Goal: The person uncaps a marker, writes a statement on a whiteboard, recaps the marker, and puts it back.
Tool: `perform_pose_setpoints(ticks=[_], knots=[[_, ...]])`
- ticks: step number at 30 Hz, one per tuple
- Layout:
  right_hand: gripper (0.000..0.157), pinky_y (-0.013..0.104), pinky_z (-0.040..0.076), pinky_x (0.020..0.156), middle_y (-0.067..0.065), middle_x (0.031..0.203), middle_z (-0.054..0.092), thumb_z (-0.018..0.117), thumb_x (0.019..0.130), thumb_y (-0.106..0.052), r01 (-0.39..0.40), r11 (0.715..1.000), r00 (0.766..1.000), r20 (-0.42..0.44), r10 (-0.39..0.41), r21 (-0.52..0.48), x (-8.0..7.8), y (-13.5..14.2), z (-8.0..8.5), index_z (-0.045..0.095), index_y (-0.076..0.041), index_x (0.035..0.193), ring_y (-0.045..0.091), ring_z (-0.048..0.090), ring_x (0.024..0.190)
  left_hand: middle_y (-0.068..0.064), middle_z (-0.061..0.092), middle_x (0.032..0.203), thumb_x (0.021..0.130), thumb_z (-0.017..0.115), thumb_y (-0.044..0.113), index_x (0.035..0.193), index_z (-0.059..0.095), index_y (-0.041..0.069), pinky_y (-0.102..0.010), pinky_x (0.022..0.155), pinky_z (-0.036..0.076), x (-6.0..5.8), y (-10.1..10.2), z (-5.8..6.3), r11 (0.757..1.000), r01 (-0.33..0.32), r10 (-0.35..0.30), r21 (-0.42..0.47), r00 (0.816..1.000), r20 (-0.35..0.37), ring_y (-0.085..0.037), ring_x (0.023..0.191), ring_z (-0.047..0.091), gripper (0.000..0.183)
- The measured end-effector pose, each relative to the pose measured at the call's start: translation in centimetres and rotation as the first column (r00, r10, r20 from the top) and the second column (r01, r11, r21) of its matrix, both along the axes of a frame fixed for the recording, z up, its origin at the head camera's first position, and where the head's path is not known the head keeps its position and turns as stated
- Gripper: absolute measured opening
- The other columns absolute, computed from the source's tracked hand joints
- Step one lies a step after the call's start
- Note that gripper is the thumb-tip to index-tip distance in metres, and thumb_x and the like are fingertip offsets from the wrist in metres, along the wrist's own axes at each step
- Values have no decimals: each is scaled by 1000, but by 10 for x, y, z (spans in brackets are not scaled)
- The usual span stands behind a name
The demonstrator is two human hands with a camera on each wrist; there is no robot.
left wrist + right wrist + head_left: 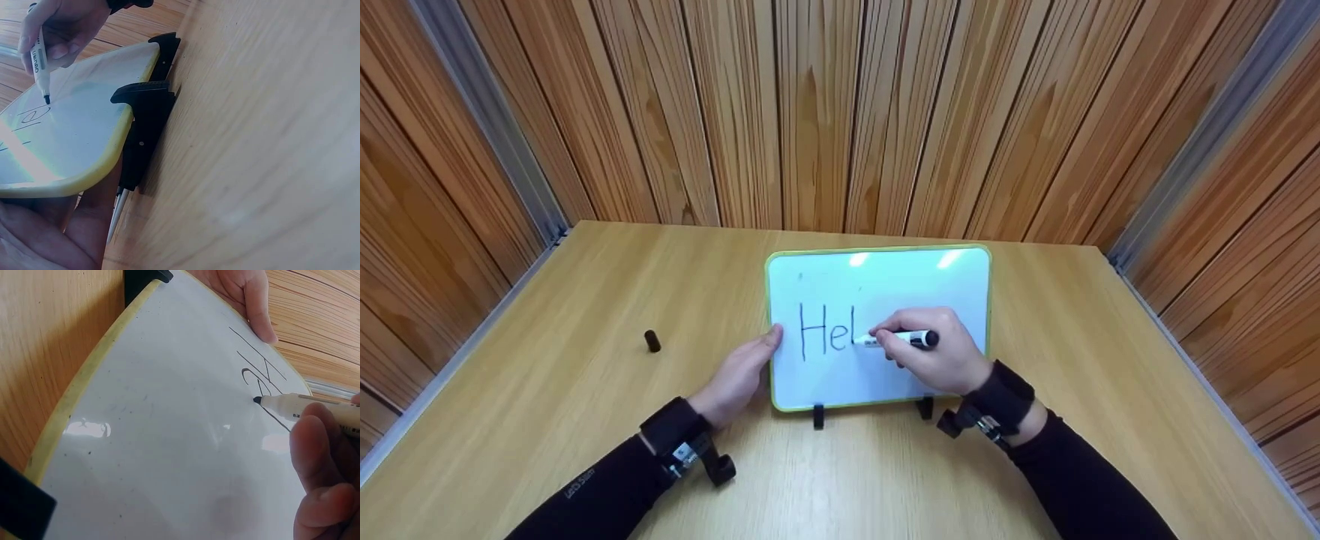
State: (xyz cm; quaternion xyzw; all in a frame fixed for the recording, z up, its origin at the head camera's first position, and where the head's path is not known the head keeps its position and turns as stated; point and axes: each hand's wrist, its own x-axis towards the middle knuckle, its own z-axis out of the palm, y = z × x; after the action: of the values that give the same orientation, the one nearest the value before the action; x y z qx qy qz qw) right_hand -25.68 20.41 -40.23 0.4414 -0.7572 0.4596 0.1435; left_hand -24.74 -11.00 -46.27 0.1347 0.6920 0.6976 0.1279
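Note:
A small whiteboard with a yellow-green frame leans on a black stand on the table. My left hand grips its left edge, thumb on the front and fingers behind. In my right hand I pinch a white marker with a black end. Its dark tip meets the board at the foot of a tall stroke. Black handwriting on the board reads "Hel".
A black marker cap lies on the wooden table, left of the board. Wood-plank walls enclose the back and both sides. The stand's feet stick out below the board's lower edge.

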Motion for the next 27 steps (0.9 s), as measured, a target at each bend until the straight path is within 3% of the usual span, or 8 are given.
perform_pose_setpoints(ticks=[11, 20, 27], knots=[[16, 25, 56, 62, 2, 79, 76, 70, 107, 2, 10, 999, 997, 71, -13, 46, 2, 2, 3, 85, -4, 105, 12, 67, 65, -16, 65, 156, 121, 37, 54, 162, 52, 0, -53, 132, 29, 0, -1, 1, 1000, 17, -17, 14, 1000, 11, -31, 152, 53, 70], [16, 26, 55, 61, 5, 80, 76, 70, 107, 0, 21, 997, 997, 71, -26, 69, 3, 2, 4, 85, -4, 104, 11, 66, 65, -16, 65, 156, 121, 37, 53, 162, 52, 0, -52, 132, 29, 0, -1, 1, 1000, 19, -19, 16, 1000, 9, -32, 152, 53, 69], [17, 22, 53, 57, 4, 76, 75, 69, 105, 6, -9, 1000, 999, 50, 8, 7, 3, 3, 8, 84, -2, 102, 14, 66, 62, -17, 67, 153, 122, 36, 49, 159, 54, -3, -44, 126, 36, 0, -1, 3, 999, 29, -29, 31, 999, 13, -31, 149, 55, 66]])
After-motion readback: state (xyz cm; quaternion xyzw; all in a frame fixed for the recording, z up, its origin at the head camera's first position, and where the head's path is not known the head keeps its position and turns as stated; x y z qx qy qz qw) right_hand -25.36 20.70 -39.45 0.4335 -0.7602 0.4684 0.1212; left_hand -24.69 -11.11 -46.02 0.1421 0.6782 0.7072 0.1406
